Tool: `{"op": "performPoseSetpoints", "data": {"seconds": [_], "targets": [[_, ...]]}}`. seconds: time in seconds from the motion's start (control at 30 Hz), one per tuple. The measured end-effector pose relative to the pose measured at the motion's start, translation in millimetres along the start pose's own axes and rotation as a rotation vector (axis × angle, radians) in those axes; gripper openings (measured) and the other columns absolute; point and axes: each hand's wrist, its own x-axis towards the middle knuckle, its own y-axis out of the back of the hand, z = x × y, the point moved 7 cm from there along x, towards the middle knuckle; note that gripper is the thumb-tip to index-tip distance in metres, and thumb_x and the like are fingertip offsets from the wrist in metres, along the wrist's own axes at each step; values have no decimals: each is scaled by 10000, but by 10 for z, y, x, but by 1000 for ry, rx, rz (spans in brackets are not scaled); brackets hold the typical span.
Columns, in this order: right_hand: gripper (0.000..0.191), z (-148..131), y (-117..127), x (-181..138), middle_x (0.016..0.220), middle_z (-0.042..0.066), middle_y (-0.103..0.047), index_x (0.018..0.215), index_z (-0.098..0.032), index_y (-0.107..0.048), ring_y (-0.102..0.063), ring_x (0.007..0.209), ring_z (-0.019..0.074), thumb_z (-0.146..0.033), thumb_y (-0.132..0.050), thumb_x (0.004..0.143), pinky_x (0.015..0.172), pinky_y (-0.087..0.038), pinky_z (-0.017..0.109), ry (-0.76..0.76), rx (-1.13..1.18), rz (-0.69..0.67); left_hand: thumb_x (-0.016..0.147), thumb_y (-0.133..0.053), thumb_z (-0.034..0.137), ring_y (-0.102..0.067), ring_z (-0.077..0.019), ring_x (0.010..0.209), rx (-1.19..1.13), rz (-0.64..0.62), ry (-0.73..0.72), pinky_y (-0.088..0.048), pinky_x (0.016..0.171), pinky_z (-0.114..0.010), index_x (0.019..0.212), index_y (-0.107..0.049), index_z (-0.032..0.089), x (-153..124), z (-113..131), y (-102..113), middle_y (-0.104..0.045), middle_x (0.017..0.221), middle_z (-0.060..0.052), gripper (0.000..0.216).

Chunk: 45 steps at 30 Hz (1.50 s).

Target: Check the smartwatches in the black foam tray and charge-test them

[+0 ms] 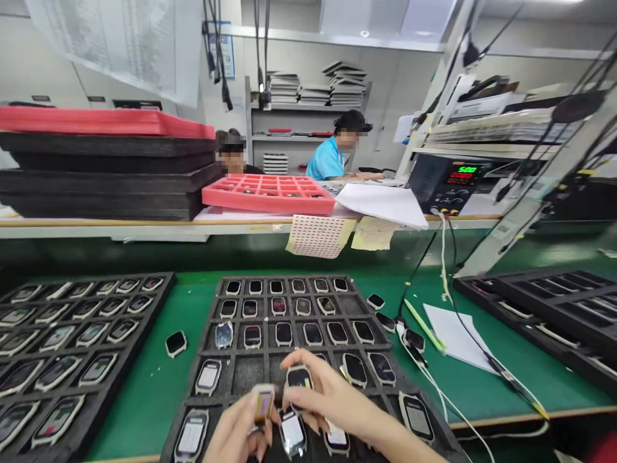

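My left hand (pixel 240 432) is closed on a small watch body (pixel 263 404) with a yellowish face, held upright over the front of the black foam tray (pixel 212 307). My right hand (pixel 332 399) pinches another black-screened watch body (pixel 299 377) just to the right of it, above the same tray. The tray's pockets hold several watch bodies, some with dark screens and some with pale film. Under my hands lies one more filmed watch body (pixel 292 433).
A second black tray (pixel 72 347) of watch bodies lies at the left and a third black tray (pixel 554 308) at the right. Loose watch bodies (pixel 176 343), a green pen (pixel 424 325), white paper and cables lie on the green mat. A power supply (pixel 446 183), red tray (pixel 270 193) and two people are behind.
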Motion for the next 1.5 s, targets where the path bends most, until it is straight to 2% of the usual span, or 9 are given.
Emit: {"op": "performPoseSetpoints", "data": {"seconds": [0.13, 0.27, 0.5, 0.67, 0.73, 0.9, 1.03, 1.17, 1.5], "targets": [[605, 27, -8, 27, 1086, 98, -593, 1273, -212, -397, -577, 645, 105, -358, -701, 771, 416, -420, 155, 48, 290, -51, 771, -639, 482, -559, -175, 741, -89, -40, -64, -456, 600, -270, 910, -698, 113, -44, 251, -9, -651, 860, -118, 399], [623, 55, -56, 0, 1185, 105, -566, 1376, -278, -335, -618, 744, 135, -350, -641, 839, 507, -507, 200, 65, 418, -61, 753, -691, 379, -562, -152, 751, 17, -6, -120, -450, 632, -250, 1026, -640, 147, -86, 414, 7, -625, 872, -71, 362], [438, 100, 25, 26, 1003, 103, -664, 1176, -210, -535, -571, 525, 87, -319, -709, 789, 432, -458, 180, 108, 433, 105, 714, -717, 298, -531, -97, 545, 232, -34, -143, -429, 529, -219, 961, -486, 198, 37, 425, -38, -574, 727, 33, 353], [437, 151, 20, 40, 989, 108, -671, 1181, -206, -565, -560, 538, 95, -324, -710, 786, 448, -457, 199, 96, 511, 102, 793, -612, 244, -585, -163, 827, 564, 31, -267, -458, 705, -255, 1196, -454, 195, 89, 423, -12, -614, 1000, -49, 435], [419, 166, 29, 35, 975, 107, -675, 1174, -201, -578, -554, 532, 89, -311, -705, 790, 456, -457, 198, 101, 548, 95, 807, -587, 245, -578, -163, 810, 628, 19, -251, -458, 699, -259, 1222, -456, 188, 100, 379, -16, -616, 1004, -54, 439], [425, 224, 65, 19, 961, 131, -688, 1144, -171, -606, -553, 478, 84, -307, -720, 758, 429, -441, 194, 79, 607, 79, 794, -585, 233, -592, -179, 836, 645, 13, -240, -465, 710, -261, 1193, -504, 181, 89, 384, -48, -640, 1004, -52, 411], [450, 228, 36, 8, 927, 155, -698, 1164, -146, -588, -551, 432, 102, -347, -682, 772, 374, -411, 201, 73, 633, 9, 729, -617, 168, -603, -191, 856, 681, 47, -302, -448, 786, -271, 1044, -583, 180, 45, 484, -88, -660, 907, -25, 317], [416, 238, 7, 6, 927, 167, -700, 1138, -135, -589, -513, 394, 89, -346, -657, 786, 347, -374, 194, 74, 663, -18, 698, -612, 132, -600, -187, 805, 703, 63, -332, -448, 748, -257, 918, -596, 177, 24, 504, -93, -641, 818, -7, 225], [395, 241, 33, 0, 955, 141, -694, 1160, -166, -606, -565, 455, 100, -300, -669, 794, 387, -434, 200, 106, 592, 79, 802, -578, 204, -581, -224, 1009, 664, 44, -323, -431, 849, -293, 1238, -477, 191, 46, 391, 0, -632, 1084, -67, 447]]}}
